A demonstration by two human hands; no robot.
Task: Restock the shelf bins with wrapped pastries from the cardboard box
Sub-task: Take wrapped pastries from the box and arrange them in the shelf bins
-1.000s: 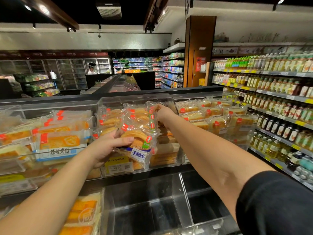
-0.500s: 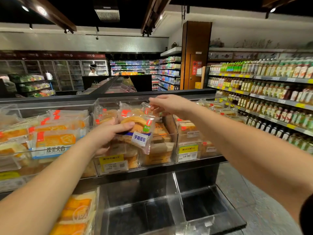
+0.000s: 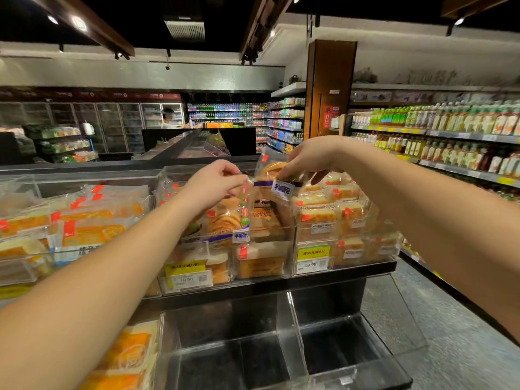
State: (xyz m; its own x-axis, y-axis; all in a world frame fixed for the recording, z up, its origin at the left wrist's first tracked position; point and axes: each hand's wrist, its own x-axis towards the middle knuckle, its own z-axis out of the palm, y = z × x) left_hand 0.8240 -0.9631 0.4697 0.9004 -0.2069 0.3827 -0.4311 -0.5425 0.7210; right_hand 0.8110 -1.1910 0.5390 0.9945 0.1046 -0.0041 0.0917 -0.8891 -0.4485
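Observation:
Over the middle clear shelf bin (image 3: 284, 229) my right hand (image 3: 308, 160) pinches the top of a wrapped pastry pack (image 3: 277, 178) with a purple-and-white label, held above the bin. My left hand (image 3: 215, 184) pinches the upper edge of another wrapped pastry pack (image 3: 226, 220) that stands upright in the same bin. More wrapped pastries fill the bins to the left (image 3: 92, 218) and right (image 3: 332, 212). The cardboard box is not in view.
Yellow price tags (image 3: 312, 253) hang on the bin fronts. Below are clear lower bins (image 3: 289, 342), with orange packs (image 3: 126, 358) in the left one. A bottle shelf (image 3: 450, 136) lines the aisle on the right. A person (image 3: 167, 118) stands far back.
My left hand has set its pack upright into the middle bin and now pinches its top. My right hand has lifted a labelled pack up above the bin.

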